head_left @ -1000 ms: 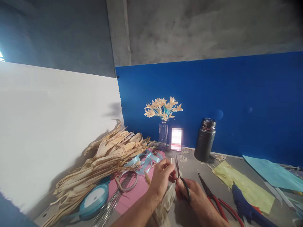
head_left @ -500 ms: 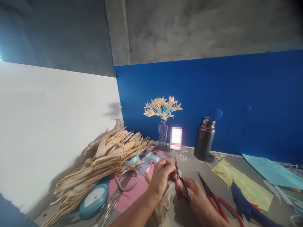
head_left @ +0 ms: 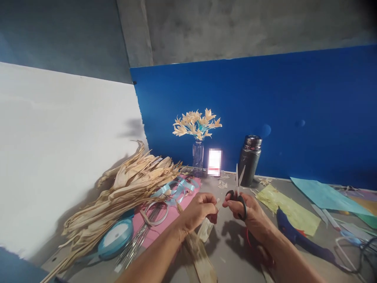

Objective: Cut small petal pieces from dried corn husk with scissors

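In my right hand (head_left: 250, 210) is a pair of scissors (head_left: 238, 182) with black handles. Its blades point up and stand apart. My left hand (head_left: 203, 208) is closed in a pinch, a short way left of the scissors; what lies between its fingertips is too small to make out. A pale scrap of husk shows beside those fingertips. Below my left hand, strips of dried corn husk (head_left: 198, 251) lie on the grey table (head_left: 226, 267). Red-handled pliers (head_left: 249, 237) are mostly hidden under my right forearm.
A husk pile (head_left: 126, 188), blue ribbon spool (head_left: 116, 237), wires (head_left: 135, 239) and pink sheet (head_left: 184, 204) lie left. Behind stand a glass vase (head_left: 198, 159) of husk flowers (head_left: 197, 124) and a dark flask (head_left: 249, 161). A blue glue gun (head_left: 303, 239) and yellow sheet (head_left: 290, 208) lie right.
My right hand has drawn away to the right from my left hand, and the scissors' blades have opened. My right forearm now covers most of the pliers. The view has shifted slightly.
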### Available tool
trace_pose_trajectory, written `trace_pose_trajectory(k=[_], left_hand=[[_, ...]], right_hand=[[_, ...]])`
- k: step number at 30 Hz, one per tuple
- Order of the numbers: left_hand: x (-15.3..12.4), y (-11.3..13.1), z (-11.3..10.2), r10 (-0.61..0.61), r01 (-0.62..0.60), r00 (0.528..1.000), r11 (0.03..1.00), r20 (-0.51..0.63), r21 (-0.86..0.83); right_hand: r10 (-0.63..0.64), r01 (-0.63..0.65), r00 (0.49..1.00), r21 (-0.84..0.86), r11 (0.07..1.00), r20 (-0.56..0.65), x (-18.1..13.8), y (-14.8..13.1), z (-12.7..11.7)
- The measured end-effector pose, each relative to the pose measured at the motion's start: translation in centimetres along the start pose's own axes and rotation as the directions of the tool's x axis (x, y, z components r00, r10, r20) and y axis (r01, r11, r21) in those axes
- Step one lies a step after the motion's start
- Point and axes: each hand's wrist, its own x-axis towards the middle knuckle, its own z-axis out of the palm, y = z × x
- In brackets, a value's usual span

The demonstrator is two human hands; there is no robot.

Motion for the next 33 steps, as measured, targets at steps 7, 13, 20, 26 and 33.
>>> trace_pose_trajectory(k=[7,13,20,26,33], left_hand=[[0.5,-1.0,0.4,0.043,-0.048,0.998,0.992,-0.043,-0.117],[1.1,-1.8,0.5,0.099,-0.147,0.979,0.949,-0.178,-0.280],[0.8,-1.5,0.8,0.055,-0.128,0.972,0.940,-0.231,-0.315],[1.0,-1.6,0.8,0.039,-0.114,0.970,0.946,-0.242,-0.305],[0.9,-1.6,0.7,0.023,-0.106,0.967,0.943,-0.255,-0.316]], right_hand=[[-0.081,0.083,0.996,-0.058,0.995,0.049,0.0,0.6,0.6],[-0.073,0.119,0.976,-0.220,0.968,0.207,-0.8,1.2,2.9],[-0.044,0.097,0.979,-0.262,0.960,0.199,-1.0,1.5,3.6],[-0.050,0.099,0.981,-0.263,0.960,0.187,-0.6,2.0,3.7],[-0.044,0.095,0.980,-0.263,0.960,0.193,-0.4,2.4,3.6]])
